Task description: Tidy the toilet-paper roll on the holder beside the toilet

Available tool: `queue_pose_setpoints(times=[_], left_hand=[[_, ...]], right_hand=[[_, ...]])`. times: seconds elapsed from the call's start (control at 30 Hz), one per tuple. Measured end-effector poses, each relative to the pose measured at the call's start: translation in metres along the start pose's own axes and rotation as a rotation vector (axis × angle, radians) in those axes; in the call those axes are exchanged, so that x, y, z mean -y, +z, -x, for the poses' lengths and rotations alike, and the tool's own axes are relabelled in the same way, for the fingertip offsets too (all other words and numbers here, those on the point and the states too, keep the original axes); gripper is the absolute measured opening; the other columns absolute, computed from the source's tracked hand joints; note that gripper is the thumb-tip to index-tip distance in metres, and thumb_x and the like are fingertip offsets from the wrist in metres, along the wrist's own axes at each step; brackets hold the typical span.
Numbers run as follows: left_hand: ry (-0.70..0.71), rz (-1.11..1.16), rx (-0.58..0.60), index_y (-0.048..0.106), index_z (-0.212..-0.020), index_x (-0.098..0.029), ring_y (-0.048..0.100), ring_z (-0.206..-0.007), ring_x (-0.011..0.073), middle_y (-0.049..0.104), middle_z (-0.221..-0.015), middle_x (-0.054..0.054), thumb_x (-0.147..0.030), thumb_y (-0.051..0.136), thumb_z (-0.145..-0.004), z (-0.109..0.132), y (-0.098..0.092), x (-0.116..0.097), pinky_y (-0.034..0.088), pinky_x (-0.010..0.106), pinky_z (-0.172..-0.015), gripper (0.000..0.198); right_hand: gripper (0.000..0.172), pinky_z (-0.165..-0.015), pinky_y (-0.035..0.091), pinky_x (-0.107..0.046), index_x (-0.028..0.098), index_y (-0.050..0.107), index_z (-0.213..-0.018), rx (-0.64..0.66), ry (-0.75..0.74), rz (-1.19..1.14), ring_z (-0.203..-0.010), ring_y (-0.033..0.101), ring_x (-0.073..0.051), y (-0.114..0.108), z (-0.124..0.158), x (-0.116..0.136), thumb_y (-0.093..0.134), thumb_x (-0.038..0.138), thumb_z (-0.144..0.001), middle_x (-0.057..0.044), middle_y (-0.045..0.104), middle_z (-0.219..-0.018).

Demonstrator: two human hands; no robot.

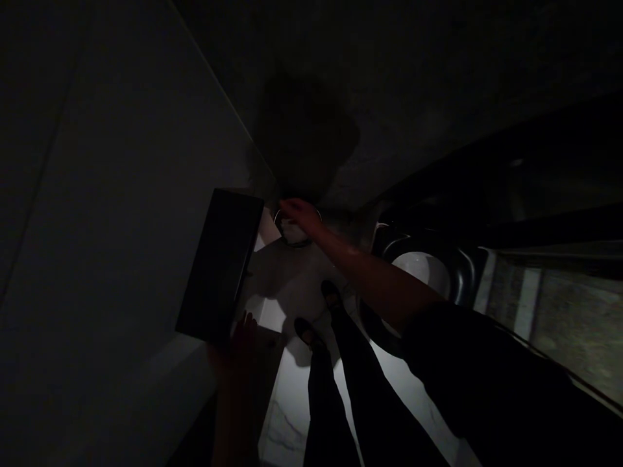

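The room is very dark. My right hand (299, 214) reaches down and forward, its fingers curled over the rim of a small round bin (293, 237) on the floor by the wall. My left hand (242, 337) is low on the left, its fingers up against the lower edge of a dark flat rectangular box (221, 263), which it holds tilted above the floor. How the fingers grip the box is mostly lost in shadow. My two legs and dark shoes (331, 295) stand between the hands on the pale floor.
A toilet with a dark seat (462, 272) and white bowl stands right of my right arm. A plain wall (97, 194) fills the left. The white marbled floor (292, 402) shows below, and a dark ledge or counter (535, 194) runs along the right.
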State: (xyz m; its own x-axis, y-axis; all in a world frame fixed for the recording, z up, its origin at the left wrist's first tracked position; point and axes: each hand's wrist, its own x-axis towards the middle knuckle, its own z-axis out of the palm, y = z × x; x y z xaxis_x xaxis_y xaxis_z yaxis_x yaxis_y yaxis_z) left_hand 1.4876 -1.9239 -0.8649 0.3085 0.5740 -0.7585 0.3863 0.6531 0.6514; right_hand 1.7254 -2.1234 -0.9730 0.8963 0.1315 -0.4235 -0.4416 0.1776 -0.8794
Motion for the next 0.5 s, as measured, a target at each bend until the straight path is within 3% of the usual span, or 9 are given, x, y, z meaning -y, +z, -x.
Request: queue_pose_setpoints(times=[0.07,0.1,0.2,0.3,0.4,0.5], left_hand=[[-0.009,-0.001,0.043,0.060,-0.103,-0.019,0.059,-0.114,0.0315,0.062,-0.116,0.014,-0.046,0.050,-0.086,0.000,0.006,-0.014,0.056,0.043,-0.084,0.034],[0.009,-0.008,0.063,0.061,-0.105,-0.021,0.059,-0.113,0.0310,0.063,-0.114,0.012,-0.047,0.052,-0.085,0.000,0.009,-0.019,0.056,0.044,-0.086,0.034],[0.085,-0.033,0.103,0.061,-0.109,-0.026,0.060,-0.109,0.0268,0.063,-0.108,0.008,-0.045,0.056,-0.085,0.001,0.015,-0.023,0.055,0.044,-0.091,0.031],[0.075,-0.081,0.106,0.059,-0.110,-0.023,0.060,-0.107,0.0263,0.061,-0.110,0.010,-0.044,0.054,-0.086,0.004,0.009,-0.018,0.055,0.043,-0.089,0.032],[0.098,-0.118,0.069,0.054,-0.109,-0.022,0.061,-0.107,0.0250,0.059,-0.114,0.010,-0.042,0.050,-0.088,0.008,-0.003,-0.012,0.055,0.041,-0.087,0.029],[0.087,-0.133,0.045,0.051,-0.109,-0.021,0.061,-0.106,0.0231,0.058,-0.114,0.011,-0.041,0.051,-0.089,0.013,-0.014,-0.006,0.053,0.040,-0.088,0.028]], right_hand=[[0.034,-0.066,0.044,-0.022,0.016,0.062,-0.075,-0.157,0.130,0.042,-0.071,0.058,-0.012,0.008,0.028,-0.020,0.051,0.044,-0.090,-0.002,0.063,-0.075],[0.038,-0.062,0.043,-0.022,0.016,0.058,-0.066,-0.166,0.195,0.045,-0.065,0.055,-0.011,0.016,0.045,-0.029,0.051,0.045,-0.089,-0.001,0.059,-0.067],[0.043,-0.054,0.038,-0.022,0.017,0.053,-0.056,0.061,0.292,-0.081,-0.052,0.048,-0.010,0.045,0.098,-0.043,0.056,0.048,-0.086,0.001,0.052,-0.053],[0.044,-0.050,0.032,-0.021,0.016,0.055,-0.053,0.275,0.242,-0.137,-0.047,0.042,-0.008,0.074,0.139,-0.038,0.066,0.051,-0.077,0.004,0.047,-0.045],[0.038,-0.050,0.028,-0.021,0.015,0.055,-0.050,0.251,0.201,-0.104,-0.046,0.038,-0.006,0.096,0.154,-0.028,0.075,0.041,-0.069,0.007,0.043,-0.042],[0.021,-0.053,0.030,-0.021,0.013,0.063,-0.056,0.165,0.169,-0.090,-0.052,0.045,-0.007,0.113,0.151,-0.024,0.076,0.025,-0.067,0.007,0.047,-0.046]])
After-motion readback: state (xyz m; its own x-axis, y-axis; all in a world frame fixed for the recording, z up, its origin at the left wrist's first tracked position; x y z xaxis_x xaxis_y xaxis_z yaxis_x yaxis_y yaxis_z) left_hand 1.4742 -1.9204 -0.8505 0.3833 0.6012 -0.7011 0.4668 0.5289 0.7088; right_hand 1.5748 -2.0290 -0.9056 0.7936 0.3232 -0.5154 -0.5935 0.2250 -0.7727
